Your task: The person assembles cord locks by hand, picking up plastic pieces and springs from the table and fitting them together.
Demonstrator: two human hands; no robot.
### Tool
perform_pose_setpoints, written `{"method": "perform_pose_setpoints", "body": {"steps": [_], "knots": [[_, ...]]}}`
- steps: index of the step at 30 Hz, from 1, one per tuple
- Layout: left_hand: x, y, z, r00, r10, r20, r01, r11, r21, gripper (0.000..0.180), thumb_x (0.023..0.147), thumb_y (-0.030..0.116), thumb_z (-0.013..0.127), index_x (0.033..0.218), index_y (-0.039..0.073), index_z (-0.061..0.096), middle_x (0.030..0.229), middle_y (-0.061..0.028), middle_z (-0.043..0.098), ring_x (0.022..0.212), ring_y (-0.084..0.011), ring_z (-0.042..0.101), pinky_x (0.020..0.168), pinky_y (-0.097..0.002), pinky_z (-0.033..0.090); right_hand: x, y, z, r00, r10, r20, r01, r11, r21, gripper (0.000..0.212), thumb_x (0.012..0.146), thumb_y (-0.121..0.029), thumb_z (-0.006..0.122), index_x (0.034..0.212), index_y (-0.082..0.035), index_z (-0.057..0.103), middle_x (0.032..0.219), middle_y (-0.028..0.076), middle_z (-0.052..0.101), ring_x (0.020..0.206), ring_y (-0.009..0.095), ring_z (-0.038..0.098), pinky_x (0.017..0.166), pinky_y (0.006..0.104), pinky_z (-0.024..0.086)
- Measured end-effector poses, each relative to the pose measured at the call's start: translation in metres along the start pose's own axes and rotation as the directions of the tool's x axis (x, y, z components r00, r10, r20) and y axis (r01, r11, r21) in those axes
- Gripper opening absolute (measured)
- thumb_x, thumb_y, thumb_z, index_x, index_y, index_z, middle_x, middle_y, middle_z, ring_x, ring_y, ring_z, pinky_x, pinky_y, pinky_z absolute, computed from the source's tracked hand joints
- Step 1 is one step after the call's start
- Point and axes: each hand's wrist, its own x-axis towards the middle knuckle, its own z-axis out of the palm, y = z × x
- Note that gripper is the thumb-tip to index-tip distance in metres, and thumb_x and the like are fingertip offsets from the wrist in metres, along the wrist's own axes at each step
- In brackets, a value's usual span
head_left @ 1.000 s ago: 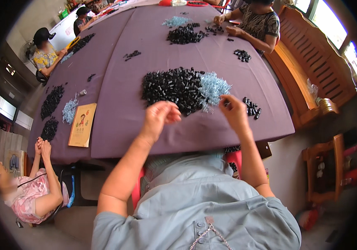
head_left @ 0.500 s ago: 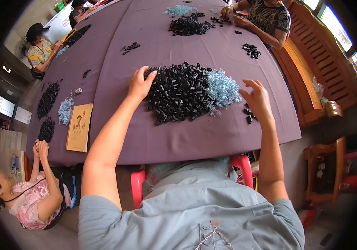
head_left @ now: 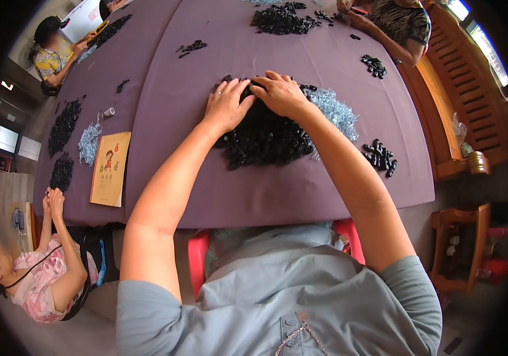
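A heap of short black tube-like pieces (head_left: 268, 139) lies on the purple cloth in front of me. My left hand (head_left: 227, 105) rests on its far left side, fingers spread forward, a ring on one finger. Beside it, my right hand (head_left: 280, 95) lies over the far edge, its fingers stretched out toward the left. Neither hand visibly grips a piece, and the palms are hidden. Against the heap's right side sits a pile of small clear bluish pieces (head_left: 337, 113), partly behind my right forearm. A smaller group of black pieces (head_left: 380, 157) lies right of that forearm.
The purple-covered table (head_left: 177, 178) holds a yellowish booklet (head_left: 110, 169), a small white spool-like thing (head_left: 108, 112) and other black heaps (head_left: 283, 19). Several people sit around it, handling pieces. A wooden bench (head_left: 467, 89) stands at the right.
My right hand has swung left from the bluish pile onto the black heap's far edge. My left hand has shifted right onto the heap. More black pieces lie in the small group at right.
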Motion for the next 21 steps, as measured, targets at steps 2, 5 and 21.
{"method": "perform_pose_setpoints", "body": {"steps": [2, 5, 21], "knots": [[-0.009, -0.001, -0.001, 1.000, 0.010, 0.000, -0.010, 1.000, 0.000, 0.060, 0.096, 0.053, 0.049, 0.144, 0.018, 0.044, 0.151, -0.0148, 0.040, 0.141, -0.0374, 0.033, 0.112, -0.0560, 0.027, -0.010, -0.007, 0.001, 0.987, -0.053, -0.152, 0.051, 0.999, -0.019, 0.051, 0.094, -0.052, 0.048, 0.133, -0.020, 0.059, 0.139, 0.016, 0.051, 0.127, 0.040, 0.048, 0.106, 0.0508, 0.038], [-0.016, 0.002, -0.002, 1.000, 0.024, -0.006, -0.023, 0.999, 0.032, 0.061, 0.096, 0.050, 0.049, 0.147, 0.018, 0.040, 0.154, -0.0137, 0.036, 0.143, -0.0365, 0.029, 0.113, -0.0564, 0.026, -0.019, -0.008, 0.006, 0.989, -0.047, -0.141, 0.043, 0.999, -0.033, 0.051, 0.095, -0.049, 0.050, 0.134, -0.018, 0.058, 0.144, 0.015, 0.047, 0.128, 0.039, 0.047, 0.107, 0.0490, 0.036], [-0.080, 0.013, -0.017, 0.992, 0.122, -0.032, -0.119, 0.989, 0.087, 0.063, 0.096, 0.039, 0.054, 0.148, 0.010, 0.035, 0.152, -0.0170, 0.037, 0.141, -0.0436, 0.029, 0.114, -0.0523, 0.028, -0.071, -0.052, 0.011, 0.970, -0.055, -0.236, 0.039, 0.997, -0.071, 0.051, 0.092, -0.043, 0.057, 0.135, -0.017, 0.055, 0.144, 0.009, 0.049, 0.126, 0.033, 0.048, 0.103, 0.0452, 0.039]]}}
